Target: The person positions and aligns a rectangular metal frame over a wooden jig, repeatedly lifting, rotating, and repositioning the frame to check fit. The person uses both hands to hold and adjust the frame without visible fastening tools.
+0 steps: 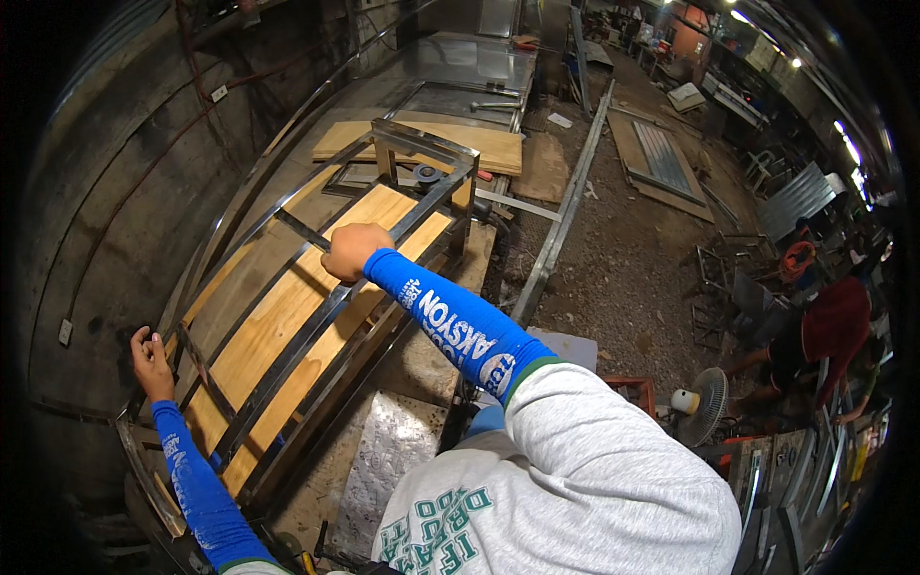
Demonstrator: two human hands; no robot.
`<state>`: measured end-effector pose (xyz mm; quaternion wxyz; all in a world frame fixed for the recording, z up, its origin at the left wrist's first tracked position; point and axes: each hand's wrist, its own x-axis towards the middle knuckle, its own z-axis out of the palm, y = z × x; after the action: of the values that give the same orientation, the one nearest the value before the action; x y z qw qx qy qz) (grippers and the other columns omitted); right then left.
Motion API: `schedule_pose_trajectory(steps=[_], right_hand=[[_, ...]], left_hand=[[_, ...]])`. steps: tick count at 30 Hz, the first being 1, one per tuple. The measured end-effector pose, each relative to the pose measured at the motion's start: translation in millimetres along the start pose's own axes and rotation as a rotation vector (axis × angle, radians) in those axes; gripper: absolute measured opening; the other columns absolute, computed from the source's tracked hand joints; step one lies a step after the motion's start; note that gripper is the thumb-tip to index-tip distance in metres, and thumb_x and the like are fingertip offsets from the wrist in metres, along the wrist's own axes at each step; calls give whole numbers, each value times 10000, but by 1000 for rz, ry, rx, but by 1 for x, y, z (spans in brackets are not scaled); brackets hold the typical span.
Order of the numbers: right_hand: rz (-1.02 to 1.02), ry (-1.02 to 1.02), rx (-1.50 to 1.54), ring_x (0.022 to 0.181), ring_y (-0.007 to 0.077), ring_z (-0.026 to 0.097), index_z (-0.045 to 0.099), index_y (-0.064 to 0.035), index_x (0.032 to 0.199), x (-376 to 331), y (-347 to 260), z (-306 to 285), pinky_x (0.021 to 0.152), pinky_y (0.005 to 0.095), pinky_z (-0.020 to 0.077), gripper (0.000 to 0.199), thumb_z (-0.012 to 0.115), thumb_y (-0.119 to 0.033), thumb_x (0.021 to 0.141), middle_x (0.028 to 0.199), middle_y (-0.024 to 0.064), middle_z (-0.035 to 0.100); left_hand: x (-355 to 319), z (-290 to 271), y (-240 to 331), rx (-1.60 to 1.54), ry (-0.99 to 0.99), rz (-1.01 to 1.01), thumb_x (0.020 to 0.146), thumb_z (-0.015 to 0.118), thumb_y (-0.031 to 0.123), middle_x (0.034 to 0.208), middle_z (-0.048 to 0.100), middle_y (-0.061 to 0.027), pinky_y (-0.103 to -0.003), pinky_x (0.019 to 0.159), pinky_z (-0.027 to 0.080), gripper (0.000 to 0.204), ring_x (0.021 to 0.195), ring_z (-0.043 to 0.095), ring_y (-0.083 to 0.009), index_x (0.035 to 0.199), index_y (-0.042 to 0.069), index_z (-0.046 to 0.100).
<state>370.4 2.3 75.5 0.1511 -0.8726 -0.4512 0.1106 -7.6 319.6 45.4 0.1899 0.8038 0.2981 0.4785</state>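
Note:
A long rectangular frame of shiny metal tube [261,395] lies across the work surface in front of me, with crossbars between its rails. My right hand [356,251] is closed around its near upper rail, about midway along. My left hand [151,366] is beside the far-side rail at the frame's left end, fingers apart and slightly bent, holding nothing. Whether its palm touches the rail, I cannot tell. Light wooden boards [264,350] show through the frame, beneath its bars. Past the frame's right end, an angle grinder [427,174] is partly hidden by the metal.
A wide plywood plank [479,149] lies beyond the frame. Long metal tubes [570,216] stretch along the gravelly floor. At right are a standing fan [704,404] and a person in dark red [836,326] bending near metal bars. A concrete wall [115,182] rises on the left.

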Motion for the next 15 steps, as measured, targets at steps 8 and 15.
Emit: schedule_pose_trajectory(steps=[8,15], right_hand=[[-3,-5,1,1050,364,723,788,-25,1027,-3,-1,-3,945,447,556,459,535,-389,910,1099,209,757],[-1,23,4,1057,365,722,784,-25,1046,-1,1,1,955,449,553,466,539,-397,911,1116,206,755]], left_hand=[[0,-1,-1,-15,-8,4,1060,616,225,755,416,41,-269,627,344,319,705,371,-77,1269,-14,590],[1,-1,-3,-29,-3,12,1055,626,224,756,417,46,-267,617,330,309,703,366,-73,1258,-6,599]])
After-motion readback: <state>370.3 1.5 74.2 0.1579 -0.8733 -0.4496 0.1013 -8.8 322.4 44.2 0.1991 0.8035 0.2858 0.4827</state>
